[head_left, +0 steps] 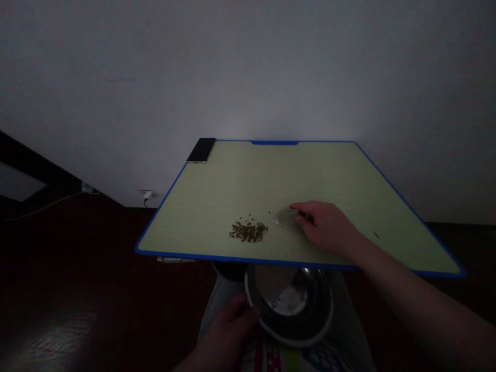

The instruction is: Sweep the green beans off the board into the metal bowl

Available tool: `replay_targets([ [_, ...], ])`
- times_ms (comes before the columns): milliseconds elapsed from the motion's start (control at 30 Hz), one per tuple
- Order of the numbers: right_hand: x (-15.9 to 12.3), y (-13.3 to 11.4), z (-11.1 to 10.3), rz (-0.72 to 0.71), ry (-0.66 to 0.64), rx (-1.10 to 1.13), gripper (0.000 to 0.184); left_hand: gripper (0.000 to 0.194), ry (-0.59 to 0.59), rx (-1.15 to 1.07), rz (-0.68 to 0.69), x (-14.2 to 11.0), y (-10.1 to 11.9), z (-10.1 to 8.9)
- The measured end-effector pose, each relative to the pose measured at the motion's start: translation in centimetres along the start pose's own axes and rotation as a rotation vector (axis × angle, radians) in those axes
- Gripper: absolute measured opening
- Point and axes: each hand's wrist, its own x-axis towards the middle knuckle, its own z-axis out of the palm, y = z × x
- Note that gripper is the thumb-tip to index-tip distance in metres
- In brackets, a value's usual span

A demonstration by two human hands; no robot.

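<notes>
I see the right hand (pixel 329 226) pinching a clear semicircular plastic protractor (pixel 287 219) beside small brown grains (pixel 248 232); the left hand (pixel 228 323) grips a round silver metal bowl (pixel 318 310).

Looks like a home — plain wall (pixel 248 67) up top, wall socket (pixel 152 193) left of centre, dark floor (pixel 77 279) lower left, blue-edged table (pixel 271 178) mid-frame.

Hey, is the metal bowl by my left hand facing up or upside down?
Facing up: the metal bowl shows its shiny inside within the rim, and your left hand holds its left side.
</notes>
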Motion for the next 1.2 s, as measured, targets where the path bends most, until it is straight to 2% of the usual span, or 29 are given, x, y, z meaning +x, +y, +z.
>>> replay_targets([
  [233,0.1,-0.7,0.4,-0.068,-0.021,0.072,0.041,0.028,0.038,-0.031,0.019,-0.7,0.3,-1.0],
  [433,-0.2,-1.2,0.7,-0.082,-0.031,0.126,0.042,0.023,-0.007,-0.097,-0.018,-0.5,-0.2,-1.8],
  [600,-0.4,-1.8,0.8,-0.079,-0.027,0.097,0.046,0.034,0.023,-0.056,-0.002,-0.2,-0.6,-1.9],
  [867,-0.5,-1.9,0.8,-0.049,0.001,0.048,0.044,0.026,-0.019,-0.023,-0.007,-0.4,0.2,-1.5],
  [1100,0.1,-1.6,0.5,-0.024,-0.025,0.012,0.045,0.026,0.018,-0.005,-0.007,-0.2,-0.5,-2.1],
  [1200,0.2,-1.5,0.4,-0.05,0.003,0.02,0.042,0.029,-0.007,0.027,0.002,-0.3,-0.4,-2.2],
])
